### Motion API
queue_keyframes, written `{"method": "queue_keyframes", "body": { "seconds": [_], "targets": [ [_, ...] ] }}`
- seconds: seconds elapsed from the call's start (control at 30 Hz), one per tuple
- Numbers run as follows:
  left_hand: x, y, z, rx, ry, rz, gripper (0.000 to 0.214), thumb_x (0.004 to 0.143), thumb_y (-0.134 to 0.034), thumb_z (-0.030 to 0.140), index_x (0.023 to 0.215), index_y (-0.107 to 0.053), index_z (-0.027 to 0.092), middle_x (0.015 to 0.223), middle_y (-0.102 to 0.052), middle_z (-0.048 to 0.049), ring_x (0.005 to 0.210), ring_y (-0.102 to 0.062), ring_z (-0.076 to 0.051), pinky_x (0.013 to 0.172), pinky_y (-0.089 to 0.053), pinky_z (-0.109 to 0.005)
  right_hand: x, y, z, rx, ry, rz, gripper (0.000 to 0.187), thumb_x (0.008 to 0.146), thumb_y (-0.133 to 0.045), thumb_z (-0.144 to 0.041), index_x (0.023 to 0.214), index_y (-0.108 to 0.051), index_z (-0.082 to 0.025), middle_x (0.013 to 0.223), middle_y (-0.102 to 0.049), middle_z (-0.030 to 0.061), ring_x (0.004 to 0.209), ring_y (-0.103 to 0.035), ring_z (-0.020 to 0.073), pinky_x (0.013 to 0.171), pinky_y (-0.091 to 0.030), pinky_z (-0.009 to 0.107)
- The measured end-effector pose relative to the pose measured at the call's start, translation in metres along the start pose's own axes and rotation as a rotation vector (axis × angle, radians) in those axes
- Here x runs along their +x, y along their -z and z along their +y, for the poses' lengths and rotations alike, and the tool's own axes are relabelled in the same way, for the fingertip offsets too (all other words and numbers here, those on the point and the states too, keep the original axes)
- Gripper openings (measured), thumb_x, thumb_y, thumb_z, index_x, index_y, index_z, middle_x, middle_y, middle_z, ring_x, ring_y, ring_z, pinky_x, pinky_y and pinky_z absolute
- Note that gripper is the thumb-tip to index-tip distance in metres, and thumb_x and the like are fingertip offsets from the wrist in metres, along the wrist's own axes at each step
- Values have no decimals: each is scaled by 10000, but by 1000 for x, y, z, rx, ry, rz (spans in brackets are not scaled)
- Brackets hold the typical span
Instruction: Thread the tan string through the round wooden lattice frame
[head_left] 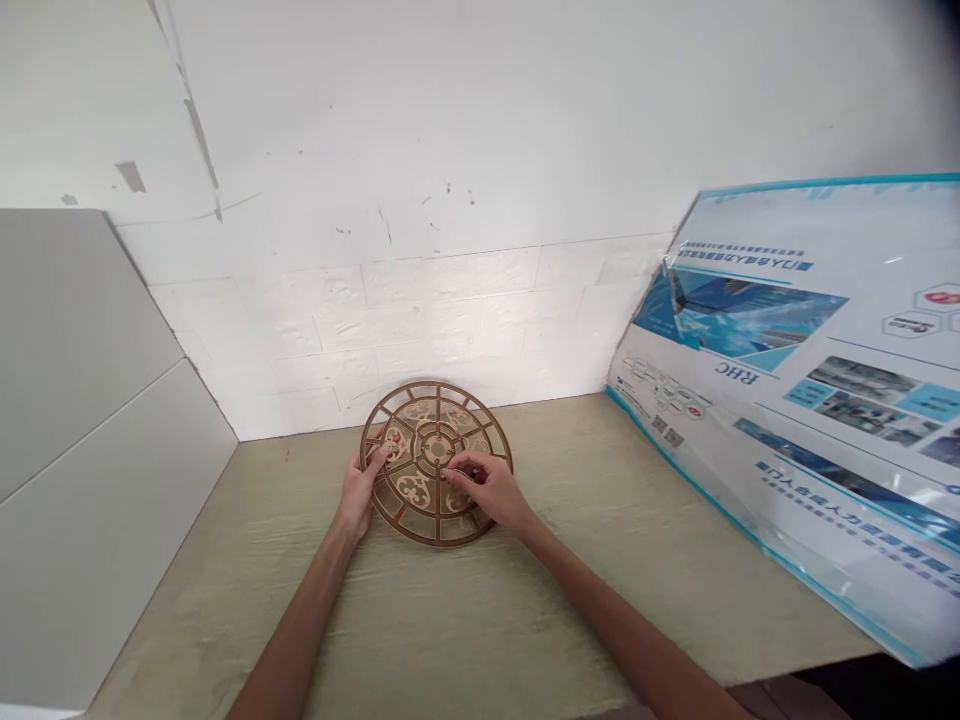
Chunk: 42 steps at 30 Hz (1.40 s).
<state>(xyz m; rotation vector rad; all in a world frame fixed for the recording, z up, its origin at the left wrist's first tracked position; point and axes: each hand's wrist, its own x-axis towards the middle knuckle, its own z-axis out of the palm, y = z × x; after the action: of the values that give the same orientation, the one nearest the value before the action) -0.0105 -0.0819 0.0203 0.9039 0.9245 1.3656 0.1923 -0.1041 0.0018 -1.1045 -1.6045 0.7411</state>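
A round openwork disc (437, 449), brown-gold in colour, is tilted up at the back of the table near the wall. It has a double outer ring, spokes, a small centre ring and pale scroll-shaped ornaments between the spokes. My left hand (363, 484) grips its left edge, thumb in front and the other fingers mostly behind it. In front of the lower right of the centre ring, my right hand (489, 488) is closed in a pinch with thumb and forefinger together. Whatever sits between those fingertips is too small to make out.
The greenish-tan tabletop (450, 620) meets a scuffed white wall (450, 180) just behind the disc. At left stands a grey panel (90, 400). A printed poster (795, 400) with blue edging, its text upside down, leans along the right side.
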Motion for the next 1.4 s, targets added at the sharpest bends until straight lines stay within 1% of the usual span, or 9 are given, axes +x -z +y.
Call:
{"method": "queue_keyframes", "body": {
  "seconds": [0.23, 0.37, 0.47, 0.67, 0.83, 0.93, 1.03, 1.2, 1.4],
  "targets": [
    [2, 3, -6, -2, -12, -18, 565, 694, -781, 349, 1206, -611, 180, 1178, -670, -116, 1092, -625, -255, 985, -470, -393, -4, -5, -1, -88, 58, 10, 223, 830, -602, -402, 770, -671, -199, 705, -664, 11, 569, -521, 126, 528, -394, 241],
    [2, 4, -7, -5, -17, -28, 567, 699, -777, 352, 1216, -606, 194, 1181, -669, -109, 1097, -624, -255, 999, -459, -404, -5, -7, 0, -110, 108, 29, 208, 848, -587, -380, 788, -669, -199, 777, -686, 31, 648, -570, 148, 597, -431, 258],
    [1, 3, -7, -7, -12, -45, 573, 703, -774, 353, 1230, -601, 207, 1185, -668, -104, 1108, -618, -260, 1003, -456, -412, -6, -7, 0, -155, 145, 46, 210, 853, -583, -376, 787, -669, -197, 775, -680, 38, 691, -585, 164, 642, -440, 275],
    [2, 2, -8, 3, -13, -28, 557, 705, -773, 358, 1214, -614, 200, 1185, -668, -107, 1148, -594, -262, 1032, -432, -412, -5, -5, 0, -189, 126, -6, 213, 859, -571, -365, 766, -644, -188, 734, -647, 35, 642, -552, 155, 598, -414, 263],
    [1, 2, -8, 15, -6, -18, 589, 705, -774, 354, 1241, -591, 195, 1193, -662, -115, 1158, -587, -266, 1040, -423, -417, -6, -7, 0, -214, 120, -6, 201, 855, -557, -349, 753, -617, -187, 700, -618, 25, 612, -522, 151, 582, -397, 261],
    [2, 4, -10, 13, -18, -37, 586, 708, -771, 356, 1241, -594, 188, 1200, -657, -123, 1161, -584, -271, 1035, -426, -416, -6, -9, 1, -222, 116, -1, 194, 854, -547, -336, 750, -610, -185, 689, -605, 21, 602, -512, 149, 575, -390, 261],
    [3, 6, -12, 11, -31, -59, 578, 722, -759, 363, 1245, -593, 184, 1211, -650, -129, 1160, -585, -273, 1030, -431, -414, -6, -10, 1, -225, 113, -1, 189, 854, -541, -330, 750, -606, -186, 694, -606, 22, 604, -514, 150, 573, -389, 261],
    [5, 8, -14, 8, -16, -43, 615, 718, -766, 357, 1278, -568, 199, 1209, -652, -122, 1151, -592, -268, 1026, -438, -409, -6, -11, 1, -233, 117, -6, 174, 847, -544, -315, 748, -609, -188, 701, -620, 24, 607, -524, 153, 574, -396, 263],
    [3, 6, -13, 5, -13, -44, 613, 706, -775, 348, 1265, -576, 195, 1210, -652, -122, 1127, -607, -268, 1017, -445, -412, -4, -12, 1, -276, 140, -10, 179, 846, -534, -300, 725, -601, -187, 695, -626, 28, 600, -518, 151, 563, -385, 259]
  ]
}}
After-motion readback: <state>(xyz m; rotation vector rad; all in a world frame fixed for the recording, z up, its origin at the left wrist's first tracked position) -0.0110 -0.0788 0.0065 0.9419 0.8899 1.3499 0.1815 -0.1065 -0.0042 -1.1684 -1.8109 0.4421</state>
